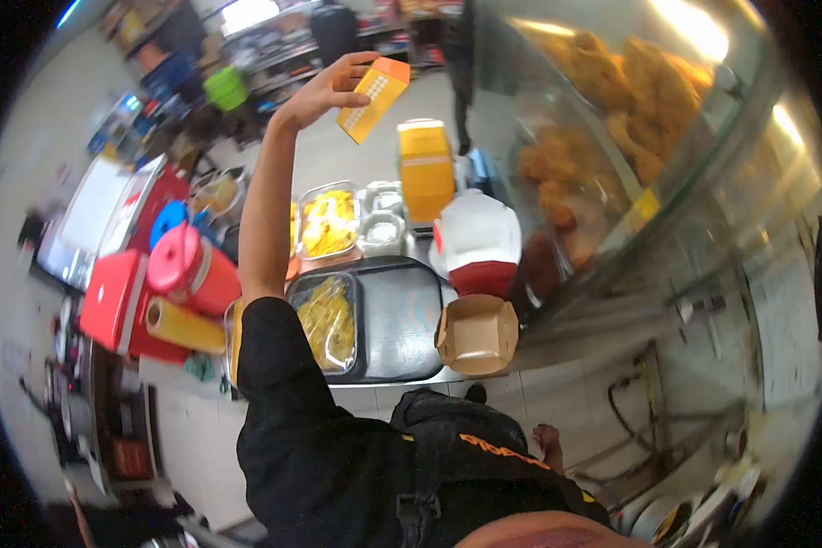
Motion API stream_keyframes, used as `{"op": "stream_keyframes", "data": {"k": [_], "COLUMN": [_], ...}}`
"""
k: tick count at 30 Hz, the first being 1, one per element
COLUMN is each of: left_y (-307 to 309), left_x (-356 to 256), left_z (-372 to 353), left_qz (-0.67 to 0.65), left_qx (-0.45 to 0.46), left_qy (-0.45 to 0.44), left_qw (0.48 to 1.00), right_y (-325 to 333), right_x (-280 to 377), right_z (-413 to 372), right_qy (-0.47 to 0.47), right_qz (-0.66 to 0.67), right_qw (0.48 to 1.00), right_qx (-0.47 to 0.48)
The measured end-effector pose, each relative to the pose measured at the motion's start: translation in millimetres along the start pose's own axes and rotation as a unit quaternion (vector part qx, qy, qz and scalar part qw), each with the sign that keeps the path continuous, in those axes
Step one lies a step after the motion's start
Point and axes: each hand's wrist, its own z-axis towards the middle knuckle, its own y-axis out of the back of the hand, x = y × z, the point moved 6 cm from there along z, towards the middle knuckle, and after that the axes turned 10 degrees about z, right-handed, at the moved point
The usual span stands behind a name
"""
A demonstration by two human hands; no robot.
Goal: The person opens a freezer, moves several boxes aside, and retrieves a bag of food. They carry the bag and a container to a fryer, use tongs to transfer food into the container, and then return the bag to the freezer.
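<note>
The person's left hand [329, 91] was raised beyond the black rectangular tray [405, 320], its thumb and fingers closed part-way around one small yellow-and-orange cardboard carton [373, 100], held tilted. Rows of white marks showed on the carton, too small to read. The right hand [548, 438] hung low on the near side of the tray, fingers loosely curled; whether it held anything could not be told.

One clear-covered black container [327, 324] of yellow food lay on the tray's left part. Just beyond the tray stood one foil container [329, 222] of bright yellow food, at least two small clear lidded containers [382, 233] and one stack of yellow cardboard boxes [426, 173]; the stack's exact count could not be made out. To the tray's right were a white-and-red stack [480, 239] and one open brown cardboard box [479, 334]. To its left were one pinkish-red lidded jug [192, 268] and one yellowish roll [184, 326]. A glass display case [603, 155] of golden-brown fried pieces rose right of the tray. Orange lettering crossed the black apron [466, 457], not clearly legible.
</note>
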Motion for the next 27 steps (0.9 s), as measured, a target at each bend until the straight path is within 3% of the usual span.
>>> {"op": "stream_keyframes", "data": {"k": [2, 3, 5, 10, 14, 17, 19, 23, 24, 25, 26, 27], "left_y": [17.4, 25.9, 42.3, 56.0, 39.1, 10.9, -4.8, -35.5, -47.3, -54.6, -63.3, -75.4], "left_x": [-15.1, -26.9, -44.7, -118.5, -157.1, -186.3, -195.2, -184.1, -174.7, -164.7, -151.1, -135.6], "left_z": [-44.6, -69.6, -125.4, -284.0, -424.6, -521.9, -594.1, -739.6, -767.1, -792.4, -818.0, -842.2], "left_qz": [-0.011, 0.001, -0.005, 0.018, 0.077, -0.035, -0.089, -0.138, -0.162, -0.181, -0.18, -0.183], "left_qx": [-0.032, -0.048, -0.061, -0.109, -0.122, -0.198, -0.274, -0.455, -0.5, -0.542, -0.558, -0.57], "left_qy": [0.0, -0.012, 0.045, 0.166, 0.227, 0.261, 0.274, 0.222, 0.23, 0.236, 0.252, 0.272], "left_qw": [0.999, 0.999, 0.997, 0.98, 0.963, 0.944, 0.917, 0.851, 0.819, 0.786, 0.77, 0.754], "right_y": [-7.7, -12.9, -24.0, -100.3, -199.0, -281.5, -342.6, -477.4, -512.7, -547.0, -589.9, -624.3], "right_x": [8.7, 11.5, 15.6, 54.8, 85.0, 80.8, 67.4, 16.4, 3.4, -11.9, -7.7, -14.3], "right_z": [11.8, 20.8, 43.6, 64.6, 52.6, 24.1, -20.7, -139.4, -178.3, -210.7, -285.9, -333.2], "right_qy": [-0.019, 0.012, 0.079, -0.042, -0.015, 0.02, 0.043, 0.112, 0.091, 0.022, 0.074, -0.004], "right_qz": [0.118, 0.027, -0.152, -0.375, -0.509, -0.602, -0.659, -0.768, -0.733, -0.658, -0.604, -0.547], "right_qw": [0.992, 0.994, 0.953, 0.885, 0.796, 0.707, 0.636, 0.444, 0.469, 0.534, 0.494, 0.523], "right_qx": [0.031, 0.102, 0.25, 0.274, 0.328, 0.371, 0.401, 0.447, 0.484, 0.531, 0.622, 0.654]}}
